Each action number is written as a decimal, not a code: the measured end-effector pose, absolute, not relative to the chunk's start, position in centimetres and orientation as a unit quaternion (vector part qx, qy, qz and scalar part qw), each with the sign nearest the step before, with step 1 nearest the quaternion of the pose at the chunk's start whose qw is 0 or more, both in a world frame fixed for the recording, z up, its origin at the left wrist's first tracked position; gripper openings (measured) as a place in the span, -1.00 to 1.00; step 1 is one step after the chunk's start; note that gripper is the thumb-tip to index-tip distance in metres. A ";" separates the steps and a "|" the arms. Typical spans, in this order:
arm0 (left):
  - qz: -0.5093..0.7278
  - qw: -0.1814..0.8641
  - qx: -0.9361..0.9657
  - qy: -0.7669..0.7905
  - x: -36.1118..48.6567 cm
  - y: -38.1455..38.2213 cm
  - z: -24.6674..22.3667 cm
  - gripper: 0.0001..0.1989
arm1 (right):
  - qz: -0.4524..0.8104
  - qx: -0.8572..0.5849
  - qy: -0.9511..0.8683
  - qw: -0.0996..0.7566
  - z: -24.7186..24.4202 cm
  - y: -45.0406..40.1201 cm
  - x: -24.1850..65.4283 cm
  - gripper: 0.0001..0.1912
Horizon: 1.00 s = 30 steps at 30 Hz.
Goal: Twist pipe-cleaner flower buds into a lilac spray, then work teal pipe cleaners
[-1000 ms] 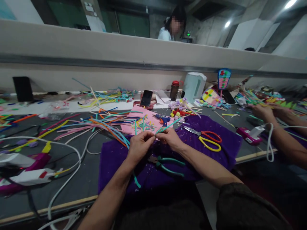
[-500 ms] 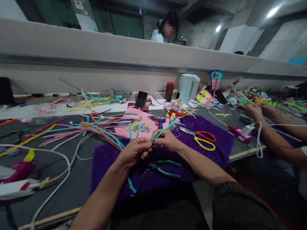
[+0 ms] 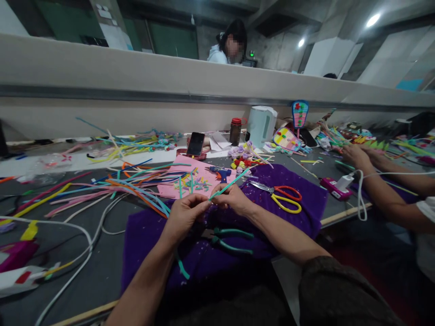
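Observation:
Between my two hands runs a green pipe cleaner (image 3: pixel 234 180), its free end pointing up to the right. My left hand (image 3: pixel 188 212) pinches its lower end with thumb and fingers. My right hand (image 3: pixel 234 198) closes on it just beside, the fingertips of both hands nearly touching. Below them, pliers with green handles (image 3: pixel 234 233) lie on a purple cloth (image 3: pixel 146 244). Right of my hands rest scissors with red and yellow handles (image 3: pixel 283 194). A short green piece (image 3: pixel 183 268) lies on the cloth near my left forearm.
A pink sheet (image 3: pixel 166 186) holds cut bits and a blue glue gun (image 3: pixel 220 173). Loose pipe cleaners (image 3: pixel 136 183) spread at left beside a white cable (image 3: pixel 89 253). A kettle (image 3: pixel 261 127), bottle (image 3: pixel 235 132) and phone (image 3: pixel 196 144) stand behind. A co-worker's hands (image 3: pixel 355 156) work at right.
My fingers have shifted slightly along the green pipe cleaner, and my left hand is turned a little differently. The whole view has moved slightly; the tools lie where they were.

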<state>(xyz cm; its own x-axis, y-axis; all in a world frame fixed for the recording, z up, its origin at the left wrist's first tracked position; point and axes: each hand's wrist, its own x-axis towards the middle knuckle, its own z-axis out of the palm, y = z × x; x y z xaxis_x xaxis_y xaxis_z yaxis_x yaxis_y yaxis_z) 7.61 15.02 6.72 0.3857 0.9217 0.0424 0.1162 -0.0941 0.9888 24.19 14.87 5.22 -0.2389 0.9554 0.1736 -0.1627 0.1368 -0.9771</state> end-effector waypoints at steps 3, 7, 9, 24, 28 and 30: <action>0.384 0.466 0.683 0.411 7.6 14.9 6.7 -0.80 | 0.540 -0.358 -0.565 0.510 5.1 14.9 24.2 -0.83; 0.402 0.412 0.707 0.411 7.6 14.8 6.8 -0.84 | 0.537 -0.345 -0.575 0.512 4.9 14.9 24.1 -0.84; 0.395 0.462 0.684 0.403 7.6 14.8 6.9 -0.86 | 0.547 -0.334 -0.574 0.509 5.0 14.8 24.2 -0.84; 0.264 0.765 0.497 0.313 7.0 15.7 5.9 -0.82 | 0.564 -0.293 -0.606 0.478 5.7 14.2 24.5 -0.78; 0.280 0.726 0.529 0.338 7.1 15.4 6.1 -0.80 | 0.550 -0.304 -0.596 0.500 5.9 14.2 24.4 -0.82; 0.323 0.662 0.569 0.367 7.4 15.1 6.3 -0.80 | 0.538 -0.325 -0.588 0.509 5.9 14.3 24.3 -0.83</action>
